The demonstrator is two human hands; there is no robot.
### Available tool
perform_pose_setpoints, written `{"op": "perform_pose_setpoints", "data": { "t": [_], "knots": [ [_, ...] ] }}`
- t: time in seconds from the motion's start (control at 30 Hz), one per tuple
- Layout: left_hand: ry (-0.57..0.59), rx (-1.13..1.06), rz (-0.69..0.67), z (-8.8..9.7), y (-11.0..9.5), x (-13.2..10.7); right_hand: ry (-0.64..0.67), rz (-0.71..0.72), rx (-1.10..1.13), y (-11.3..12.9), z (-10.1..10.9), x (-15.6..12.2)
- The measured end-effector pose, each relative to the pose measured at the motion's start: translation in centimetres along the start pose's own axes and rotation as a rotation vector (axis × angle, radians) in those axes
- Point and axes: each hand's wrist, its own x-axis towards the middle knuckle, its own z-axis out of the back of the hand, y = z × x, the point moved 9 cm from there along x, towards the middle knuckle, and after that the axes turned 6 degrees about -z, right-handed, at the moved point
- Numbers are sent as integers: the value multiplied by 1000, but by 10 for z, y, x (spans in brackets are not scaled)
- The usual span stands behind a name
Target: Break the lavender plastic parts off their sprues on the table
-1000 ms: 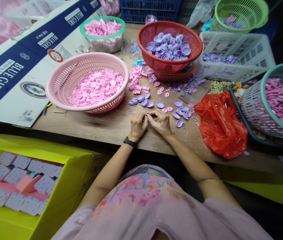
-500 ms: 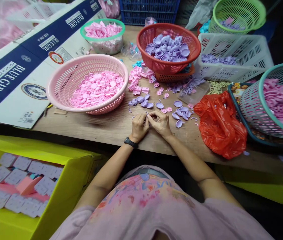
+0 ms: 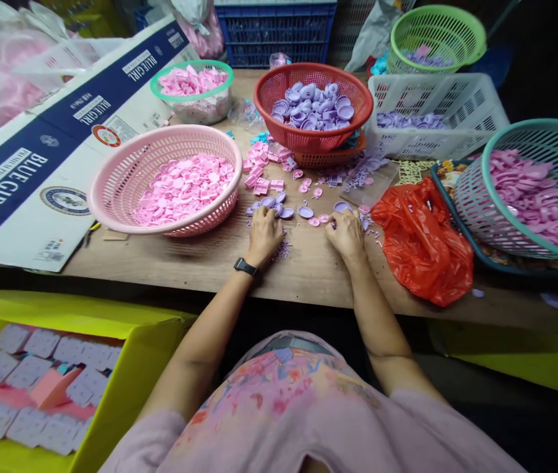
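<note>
The purple ovals (image 3: 305, 212) look light and stiff, best rim-pinched (left hand (image 3: 265, 235) and right hand (image 3: 347, 236) curl, any grip unclear).

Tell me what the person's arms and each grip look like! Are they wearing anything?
The left grip and right grip are bare hands with no gloves. A black watch-like band goes around the left wrist; the right wrist has none. Both forearms are uncovered, below short, pale pinkish-lilac sleeves. Any rings would be too small to tell.
</note>
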Motion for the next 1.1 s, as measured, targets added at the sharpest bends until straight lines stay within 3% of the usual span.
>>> {"op": "perform_pose_setpoints", "data": {
  "t": [0.13,0.3,0.47,0.6,0.7,0.8,0.87,0.93,1.0,1.1],
  "knots": [
    [96,72,53,-14,14,20,-71,36,98,10,8,-1],
    [58,-15,163,-5,21,19,115,240,293,51,-16,-11],
    [25,-540,507,8,40,-14,259,400,446,86,-35,-31],
    [-61,-1030,775,8,52,-39,285,424,432,95,-43,-36],
    [-32,-1269,880,0,50,-48,315,431,422,95,-45,-36],
    [-22,-1124,778,7,48,-51,350,427,413,91,-43,-34],
    [-62,-828,569,22,39,-49,377,424,401,87,-40,-33],
    [-74,-509,315,34,16,-49,397,418,390,81,-36,-31],
    [-29,-270,123,33,-10,-51,400,386,388,74,-32,-27],
    [43,-105,29,21,-29,-55,371,295,411,61,-26,-19]
  ]
}}
